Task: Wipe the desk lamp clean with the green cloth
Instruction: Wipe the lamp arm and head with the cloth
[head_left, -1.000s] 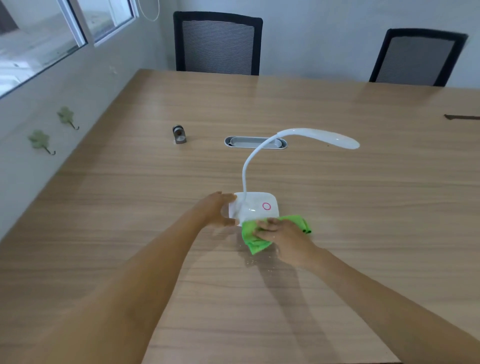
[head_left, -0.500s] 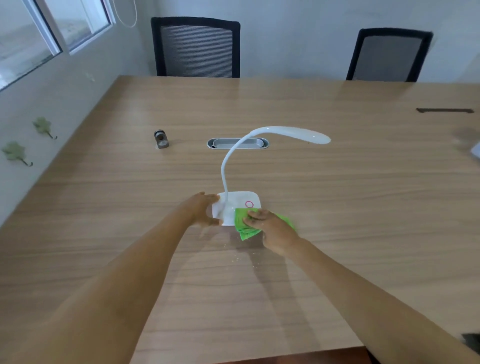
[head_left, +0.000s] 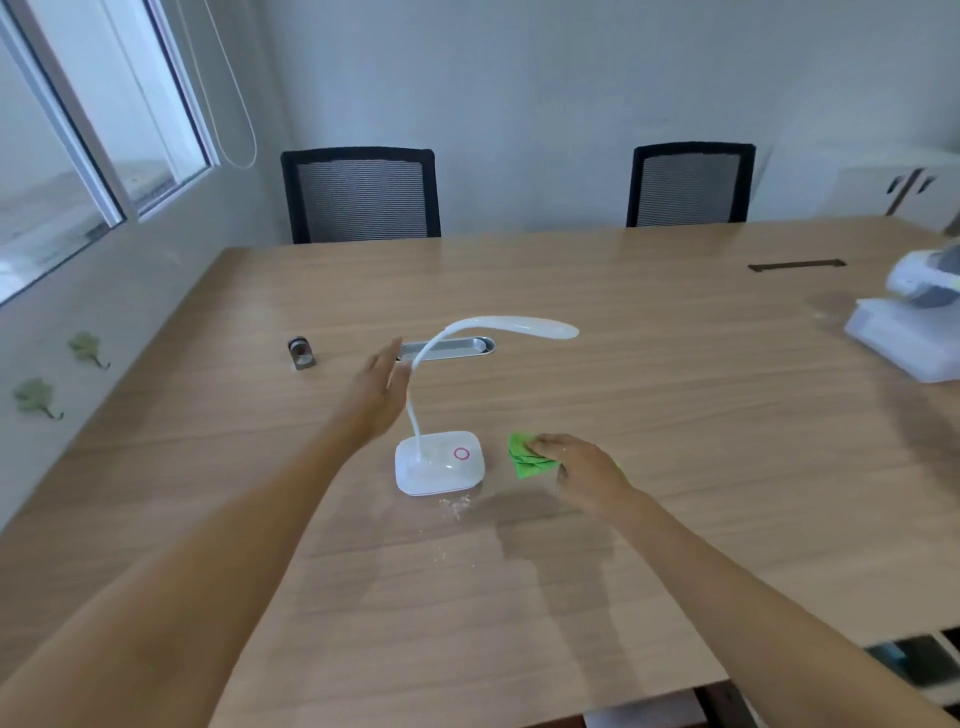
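A white desk lamp (head_left: 439, 462) with a bent neck and a pink ring on its base stands mid-table. My left hand (head_left: 378, 391) hovers open just left of the lamp's neck, fingers stretched out, not touching the base. To the right of the base, a short gap away, lies the green cloth (head_left: 529, 457) on the table. My right hand (head_left: 581, 470) rests on it with the fingers gripping its right part. Pale crumbs (head_left: 456, 506) lie on the wood in front of the base.
A small grey metal object (head_left: 301, 353) and an oval cable grommet (head_left: 449, 347) sit behind the lamp. White items (head_left: 906, 332) lie at the table's right edge. Two black mesh chairs (head_left: 361, 193) stand at the far side. A wall runs along the left.
My left hand let go of the lamp base and rose beside the neck. My right hand slid the cloth off the base to the right. The view tilted upward.
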